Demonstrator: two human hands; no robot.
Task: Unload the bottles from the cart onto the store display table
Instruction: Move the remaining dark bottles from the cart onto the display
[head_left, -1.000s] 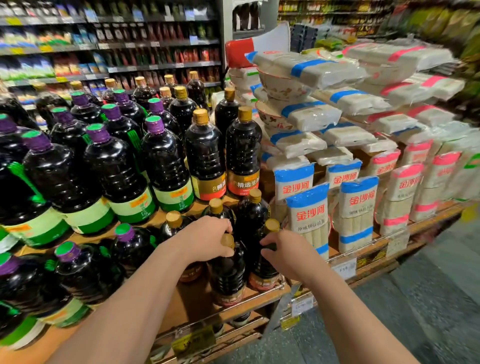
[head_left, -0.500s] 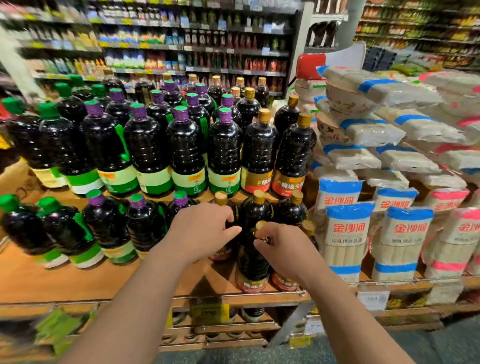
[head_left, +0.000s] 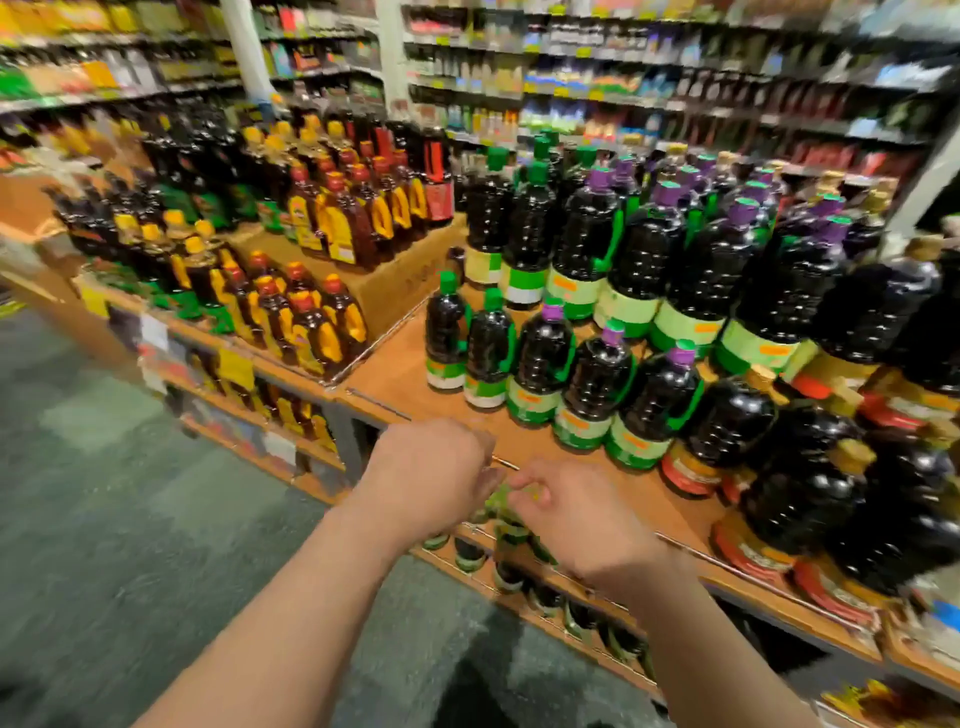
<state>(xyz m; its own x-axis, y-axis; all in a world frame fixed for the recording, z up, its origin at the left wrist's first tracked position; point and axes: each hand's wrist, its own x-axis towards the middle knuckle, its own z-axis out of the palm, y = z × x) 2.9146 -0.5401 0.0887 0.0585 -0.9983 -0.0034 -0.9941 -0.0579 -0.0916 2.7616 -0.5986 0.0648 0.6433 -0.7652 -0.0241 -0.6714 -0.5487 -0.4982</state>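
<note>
Half a second ago both hands sat on the gold caps of two dark bottles at the table's front edge; now the view has swung left and the hands have come away from them, meeting low in the middle of the frame over the bare edge of the table (head_left: 415, 384). That suggests those bottles are placed and the person is turning for more; no cart is in sight. The left hand (head_left: 426, 473) has its fingers curled loosely and holds nothing I can make out. The right hand (head_left: 576, 514) has its fingertips drawn together, perhaps pinching something small and green, but blur hides it, so I cannot tell. The gold-capped bottles (head_left: 727, 431) stand at right of centre, beside a row of green-labelled bottles (head_left: 540, 358). A cardboard box (head_left: 400, 280) at upper left carries amber bottles (head_left: 343, 218).
</note>
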